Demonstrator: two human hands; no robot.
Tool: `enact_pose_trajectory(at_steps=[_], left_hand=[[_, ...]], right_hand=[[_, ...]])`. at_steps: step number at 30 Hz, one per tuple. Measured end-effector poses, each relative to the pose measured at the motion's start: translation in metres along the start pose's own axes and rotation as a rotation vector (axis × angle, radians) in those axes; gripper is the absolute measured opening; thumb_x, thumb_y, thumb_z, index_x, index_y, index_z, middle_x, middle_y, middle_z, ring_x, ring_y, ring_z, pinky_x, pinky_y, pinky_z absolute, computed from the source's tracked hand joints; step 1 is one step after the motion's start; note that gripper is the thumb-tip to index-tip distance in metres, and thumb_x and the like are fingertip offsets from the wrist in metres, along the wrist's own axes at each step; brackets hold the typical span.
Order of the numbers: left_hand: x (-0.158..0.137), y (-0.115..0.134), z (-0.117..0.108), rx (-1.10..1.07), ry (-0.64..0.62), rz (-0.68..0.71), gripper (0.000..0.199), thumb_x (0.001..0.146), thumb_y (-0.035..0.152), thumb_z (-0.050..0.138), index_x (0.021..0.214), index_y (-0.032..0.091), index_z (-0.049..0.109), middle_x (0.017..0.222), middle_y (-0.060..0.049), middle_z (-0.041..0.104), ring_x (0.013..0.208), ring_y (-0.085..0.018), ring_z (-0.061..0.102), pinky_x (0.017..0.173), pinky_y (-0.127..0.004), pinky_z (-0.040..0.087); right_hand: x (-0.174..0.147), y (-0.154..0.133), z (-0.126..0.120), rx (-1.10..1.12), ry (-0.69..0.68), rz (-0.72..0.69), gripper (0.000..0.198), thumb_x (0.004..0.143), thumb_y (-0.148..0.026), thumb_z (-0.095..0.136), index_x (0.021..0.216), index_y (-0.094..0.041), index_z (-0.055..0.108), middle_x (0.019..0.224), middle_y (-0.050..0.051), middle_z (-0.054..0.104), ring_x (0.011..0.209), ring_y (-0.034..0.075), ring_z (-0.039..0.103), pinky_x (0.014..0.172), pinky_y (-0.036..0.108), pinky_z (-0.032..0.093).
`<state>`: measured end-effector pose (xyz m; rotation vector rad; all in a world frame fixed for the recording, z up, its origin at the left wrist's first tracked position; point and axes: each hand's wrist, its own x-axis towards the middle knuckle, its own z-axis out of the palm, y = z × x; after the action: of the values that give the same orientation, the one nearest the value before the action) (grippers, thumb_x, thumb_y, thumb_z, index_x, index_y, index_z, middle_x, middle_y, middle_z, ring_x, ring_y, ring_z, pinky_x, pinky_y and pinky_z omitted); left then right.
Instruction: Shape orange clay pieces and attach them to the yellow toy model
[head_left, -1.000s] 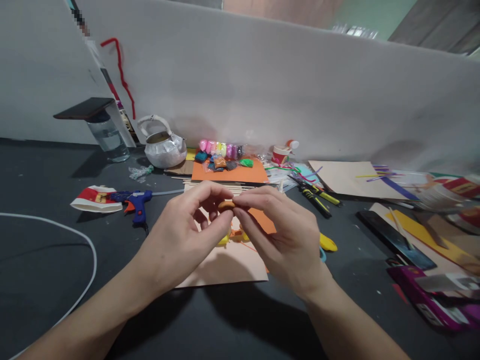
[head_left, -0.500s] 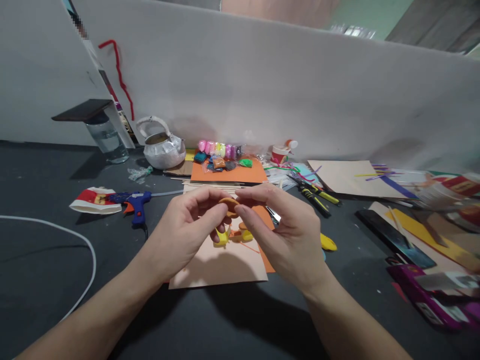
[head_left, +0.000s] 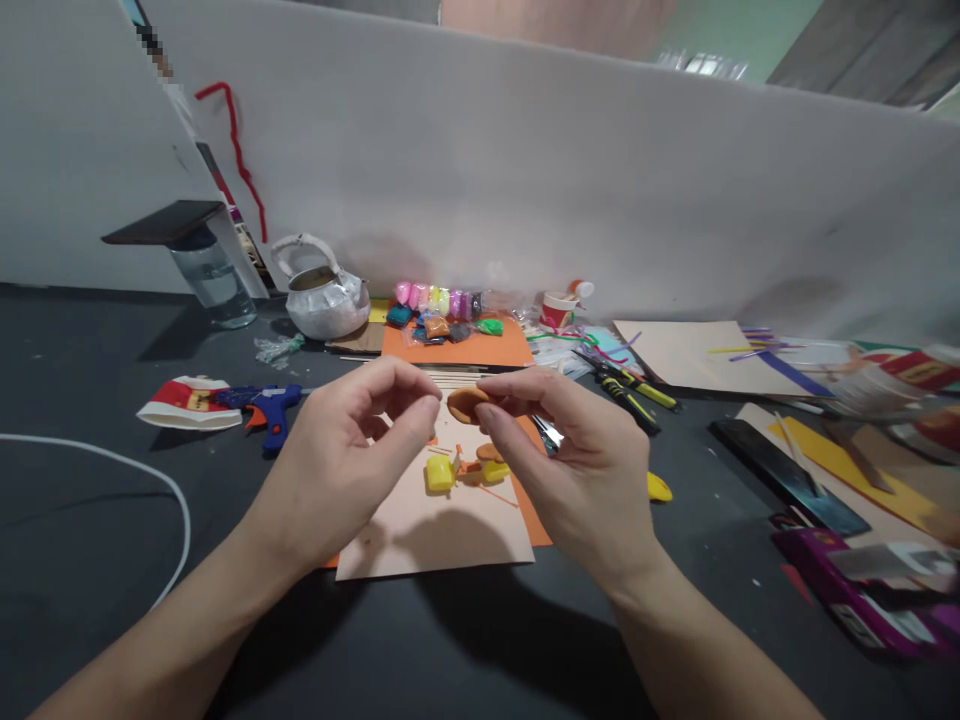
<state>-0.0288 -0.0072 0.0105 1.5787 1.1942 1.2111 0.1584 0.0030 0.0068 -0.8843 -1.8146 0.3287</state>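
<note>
Between the thumb and fingers of my right hand (head_left: pixel 581 465) is a flat, round orange-brown clay disc (head_left: pixel 466 404), held above the paper. My left hand (head_left: pixel 349 450) hovers just left of the disc, apart from it, thumb and forefinger tips together with nothing visible between them. Below them lies a beige sheet of paper (head_left: pixel 442 545). On it sit a yellow clay block (head_left: pixel 440 473), a second yellow piece (head_left: pixel 495 470) partly behind my right fingers, and small orange pieces (head_left: pixel 469 468). Another orange-brown disc (head_left: pixel 489 453) rests there, partly hidden.
A blue glue gun (head_left: pixel 276 415) lies left, near a red-and-white paper cup (head_left: pixel 187 402). Behind stand a silver kettle-shaped pot (head_left: pixel 330 305), a water jar (head_left: pixel 214 280) and clay packets (head_left: pixel 439 298). To the right are pliers (head_left: pixel 630 400), a phone (head_left: pixel 787 475) and a purple object (head_left: pixel 832 590).
My left hand has let go of the clay disc and moved slightly left. The disc stays in my right hand, a little tilted, and the yellow block below shows more fully.
</note>
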Motion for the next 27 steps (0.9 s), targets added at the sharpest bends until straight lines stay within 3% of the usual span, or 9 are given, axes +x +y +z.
enact_pose_trajectory(at_steps=[3, 7, 16, 22, 27], left_hand=[[-0.0004, 0.0016, -0.0007, 0.026, -0.066, -0.022, 0.011, 0.095, 0.034, 0.068, 0.095, 0.023, 0.071, 0.084, 0.003, 0.068, 0.076, -0.013, 0.06, 0.062, -0.024, 0.048], [-0.0004, 0.0045, 0.0014, 0.089, -0.116, -0.006, 0.021, 0.098, 0.031, 0.061, 0.08, 0.022, 0.066, 0.071, 0.005, 0.059, 0.066, -0.012, 0.052, 0.058, -0.026, 0.04], [-0.0012, 0.0045, 0.0041, 0.333, -0.045, 0.117, 0.023, 0.098, 0.03, 0.055, 0.086, 0.019, 0.071, 0.075, 0.002, 0.067, 0.07, -0.014, 0.056, 0.064, -0.029, 0.039], [-0.0027, 0.0052, 0.0073, 0.519, 0.029, 0.227, 0.022, 0.094, 0.023, 0.054, 0.076, 0.018, 0.065, 0.068, 0.003, 0.06, 0.063, -0.013, 0.053, 0.064, -0.029, 0.037], [-0.0031, 0.0065, 0.0045, 0.512, 0.046, 0.219, 0.023, 0.095, 0.025, 0.052, 0.076, 0.019, 0.063, 0.065, 0.004, 0.058, 0.06, -0.012, 0.051, 0.06, -0.03, 0.037]], right_hand=[[0.0005, 0.0002, 0.0005, -0.013, 0.004, -0.03, 0.01, 0.094, -0.012, 0.068, 0.1, -0.02, 0.072, 0.089, -0.002, 0.076, 0.075, 0.01, 0.069, 0.072, 0.024, 0.058], [-0.0005, -0.0012, 0.0013, -0.032, -0.001, -0.048, 0.01, 0.094, -0.013, 0.068, 0.101, -0.021, 0.071, 0.092, -0.001, 0.077, 0.077, 0.011, 0.07, 0.074, 0.026, 0.059], [-0.0015, -0.0015, 0.0028, -0.084, -0.035, -0.082, 0.009, 0.095, -0.013, 0.067, 0.1, -0.02, 0.072, 0.091, 0.0, 0.076, 0.077, 0.011, 0.071, 0.074, 0.025, 0.058], [-0.0019, -0.0024, 0.0029, -0.092, -0.058, -0.083, 0.01, 0.095, -0.011, 0.068, 0.1, -0.019, 0.071, 0.091, 0.001, 0.076, 0.077, 0.011, 0.07, 0.075, 0.026, 0.056], [-0.0015, -0.0023, 0.0011, -0.075, -0.046, -0.039, 0.01, 0.094, -0.011, 0.069, 0.099, -0.02, 0.072, 0.09, -0.001, 0.077, 0.076, 0.011, 0.072, 0.072, 0.024, 0.057]])
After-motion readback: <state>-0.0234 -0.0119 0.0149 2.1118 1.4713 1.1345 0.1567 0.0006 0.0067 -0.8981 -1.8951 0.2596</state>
